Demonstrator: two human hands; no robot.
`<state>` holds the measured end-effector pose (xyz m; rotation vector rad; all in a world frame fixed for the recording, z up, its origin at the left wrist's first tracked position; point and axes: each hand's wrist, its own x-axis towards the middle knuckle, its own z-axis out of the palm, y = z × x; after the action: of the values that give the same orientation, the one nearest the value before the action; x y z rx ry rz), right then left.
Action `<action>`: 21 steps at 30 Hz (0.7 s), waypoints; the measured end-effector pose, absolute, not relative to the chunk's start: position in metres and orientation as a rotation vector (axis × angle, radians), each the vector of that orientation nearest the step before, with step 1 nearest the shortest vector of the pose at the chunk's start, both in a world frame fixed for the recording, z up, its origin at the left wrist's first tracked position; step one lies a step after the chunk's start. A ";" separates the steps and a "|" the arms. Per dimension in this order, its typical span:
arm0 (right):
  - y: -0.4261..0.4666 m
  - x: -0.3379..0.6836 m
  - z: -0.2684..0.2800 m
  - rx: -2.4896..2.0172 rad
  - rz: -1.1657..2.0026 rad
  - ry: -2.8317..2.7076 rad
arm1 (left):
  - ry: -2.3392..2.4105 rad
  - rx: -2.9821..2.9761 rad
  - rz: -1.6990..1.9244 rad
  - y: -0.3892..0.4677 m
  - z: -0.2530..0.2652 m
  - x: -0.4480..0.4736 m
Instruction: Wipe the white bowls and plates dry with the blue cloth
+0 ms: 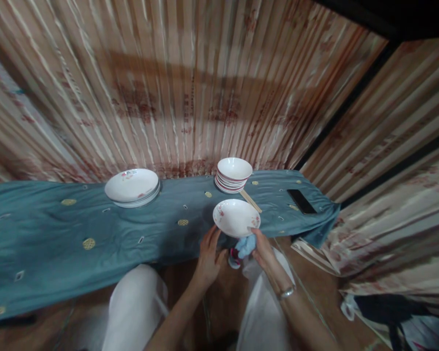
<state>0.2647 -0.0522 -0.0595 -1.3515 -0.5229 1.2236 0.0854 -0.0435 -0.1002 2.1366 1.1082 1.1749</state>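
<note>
A white dish (236,217) with a red floral pattern is tilted above the table's front edge. My right hand (263,247) grips its lower right rim with the thumb on top, and a crumpled light blue cloth (245,246) is bunched in the same hand beneath the dish. At the dish's lower left, my left hand (208,254) has its fingers stretched up against the rim, the thumb spread apart. Just behind stands a stack of white bowls (234,170) with red rims. A pair of wooden chopsticks (251,201) lies beside that stack.
A stack of white plates (132,186) sits on the left part of the table, which has a blue-green patterned cloth (124,239). A black phone (301,201) lies toward the right end. Pleated curtains (190,97) hang behind. Dark and pale items (398,312) are at lower right.
</note>
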 end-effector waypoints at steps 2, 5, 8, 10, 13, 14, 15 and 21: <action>-0.044 0.279 -0.056 -1.362 1.258 -0.474 | 1.097 2.067 1.127 -0.042 -0.106 0.088; -0.034 0.298 -0.050 -1.411 1.263 -0.496 | 1.081 1.991 1.083 -0.042 -0.112 0.090; -0.029 0.314 -0.047 -1.523 1.233 -0.564 | 1.048 1.928 1.059 -0.041 -0.113 0.095; -0.027 0.323 -0.047 -1.623 1.194 -0.628 | 1.038 1.870 1.052 -0.037 -0.110 0.101; -0.024 0.336 -0.050 -1.727 1.132 -0.699 | 1.057 1.774 1.026 -0.028 -0.104 0.113; -0.023 0.340 -0.052 -1.747 1.110 -0.710 | 1.059 1.756 1.011 -0.026 -0.102 0.118; -0.021 0.344 -0.054 -1.766 1.085 -0.721 | 1.050 1.748 1.004 -0.024 -0.100 0.122; -0.008 0.373 -0.060 -1.962 0.909 -0.878 | 1.018 1.804 1.021 -0.023 -0.100 0.135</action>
<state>0.3728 -0.0083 -0.0603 -1.9618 -0.8778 0.9087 0.1350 -0.0234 -0.1001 1.8036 1.0183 1.0208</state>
